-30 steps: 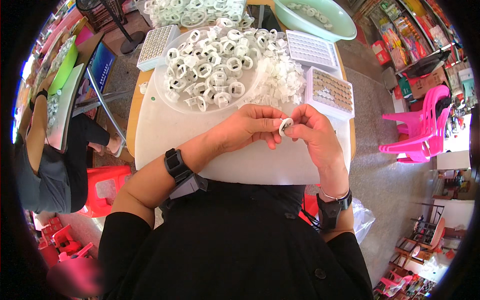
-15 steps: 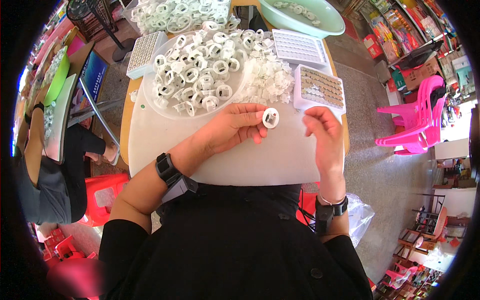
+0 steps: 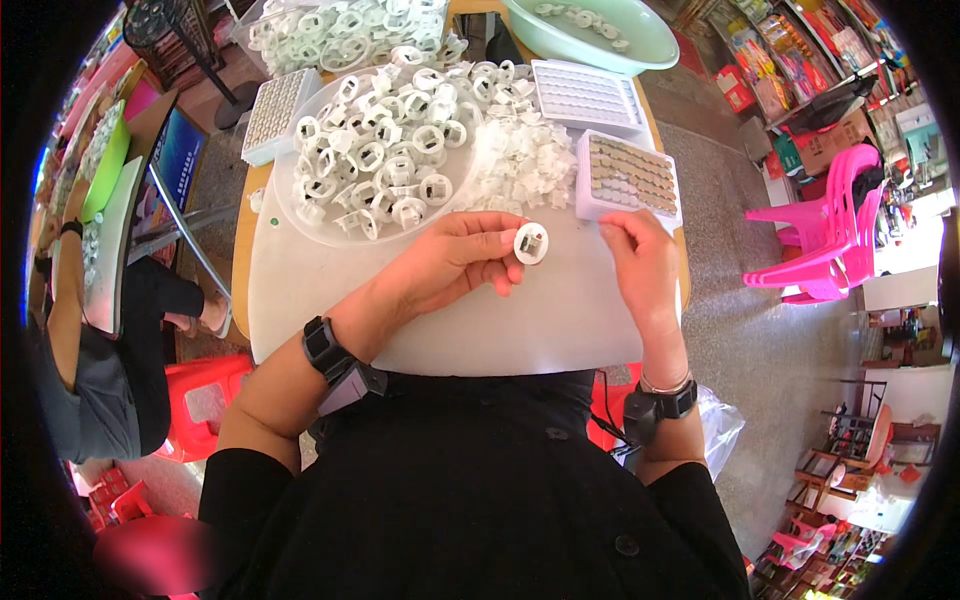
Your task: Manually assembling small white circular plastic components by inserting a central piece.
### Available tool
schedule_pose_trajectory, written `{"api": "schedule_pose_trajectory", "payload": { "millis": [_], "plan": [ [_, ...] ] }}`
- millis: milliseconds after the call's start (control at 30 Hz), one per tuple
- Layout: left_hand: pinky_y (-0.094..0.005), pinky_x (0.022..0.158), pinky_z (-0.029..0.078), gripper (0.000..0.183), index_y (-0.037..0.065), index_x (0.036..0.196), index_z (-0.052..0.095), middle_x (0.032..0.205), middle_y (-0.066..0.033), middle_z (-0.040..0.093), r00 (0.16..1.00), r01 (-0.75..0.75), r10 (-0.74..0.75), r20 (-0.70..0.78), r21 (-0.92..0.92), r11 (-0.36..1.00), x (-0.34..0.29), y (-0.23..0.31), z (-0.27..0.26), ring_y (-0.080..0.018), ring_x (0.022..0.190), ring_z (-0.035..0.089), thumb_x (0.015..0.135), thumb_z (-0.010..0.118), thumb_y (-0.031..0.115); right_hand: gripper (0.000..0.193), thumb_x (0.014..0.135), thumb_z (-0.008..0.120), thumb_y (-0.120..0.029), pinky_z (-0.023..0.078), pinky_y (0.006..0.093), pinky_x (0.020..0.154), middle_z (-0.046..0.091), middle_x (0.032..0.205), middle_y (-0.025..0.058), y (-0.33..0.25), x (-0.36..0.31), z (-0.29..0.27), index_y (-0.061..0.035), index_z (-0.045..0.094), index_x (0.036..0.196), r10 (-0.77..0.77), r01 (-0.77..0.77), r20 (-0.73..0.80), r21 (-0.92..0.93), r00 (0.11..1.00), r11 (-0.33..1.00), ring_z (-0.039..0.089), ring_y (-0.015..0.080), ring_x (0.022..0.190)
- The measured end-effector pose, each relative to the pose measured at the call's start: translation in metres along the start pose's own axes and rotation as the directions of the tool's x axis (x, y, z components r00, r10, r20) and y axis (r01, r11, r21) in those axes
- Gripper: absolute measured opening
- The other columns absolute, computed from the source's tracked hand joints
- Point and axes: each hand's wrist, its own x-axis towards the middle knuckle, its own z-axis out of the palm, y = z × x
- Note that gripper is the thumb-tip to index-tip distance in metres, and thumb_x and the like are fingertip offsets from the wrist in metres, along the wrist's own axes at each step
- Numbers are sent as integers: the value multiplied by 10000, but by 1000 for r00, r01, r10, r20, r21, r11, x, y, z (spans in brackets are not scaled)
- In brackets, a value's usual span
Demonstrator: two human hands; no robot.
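Note:
My left hand (image 3: 450, 258) pinches a round white plastic housing (image 3: 531, 244) at its left edge, between thumb and fingers. The housing is held up above the table, with a dark, square-shaped recess in its middle. My right hand (image 3: 645, 268) is a little way to the right, its thumb and fingertips pressed together. Whatever may be between those fingertips is too small or hidden to make out. Just beyond it is a white tray (image 3: 592, 205) with rows of small button-like metal discs (image 3: 632, 172).
A shallow clear basin (image 3: 285, 205) holds many similar housings. Beside it lies a heap of translucent plastic pieces (image 3: 525, 160). Another slotted tray (image 3: 590, 95), a tray of small round parts (image 3: 280, 115) and a pale green basin (image 3: 600, 55) stand farther back. A co-worker's arm (image 3: 65, 280) is at left.
My right hand has closed its fingertips and moved slightly nearer the disc tray. The housing stays in my left hand. The whole view has shifted slightly.

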Motion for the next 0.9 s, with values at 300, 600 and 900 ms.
{"api": "schedule_pose_trajectory", "payload": {
  "millis": [300,600,900],
  "plan": [
    [-250,615,537,312,-58,1194,503,944,-89,612,1000,17,-18,17,13,1000,2,-4,-2,-136,742,616,944,506,127,125,788,655,-176,462,393,657,581,773,81,-3,-10,31,-54,655,765,-194,129,-126,-405,973,905,584,287,732],
    [-255,631,534,295,-50,1173,523,952,-82,613,999,10,-11,40,17,1000,1,-3,-1,-134,749,617,941,520,132,128,748,662,-150,458,395,628,561,736,80,-3,-9,38,-53,602,688,-204,84,-176,-524,963,848,575,285,691],
    [-267,658,532,272,-45,1147,543,971,-80,612,998,-2,2,56,6,1000,1,-4,-3,-136,763,617,941,528,133,105,783,629,-74,462,365,621,605,804,100,-11,-31,4,-33,667,872,30,-22,58,-129,998,991,592,257,666]
  ]
}}
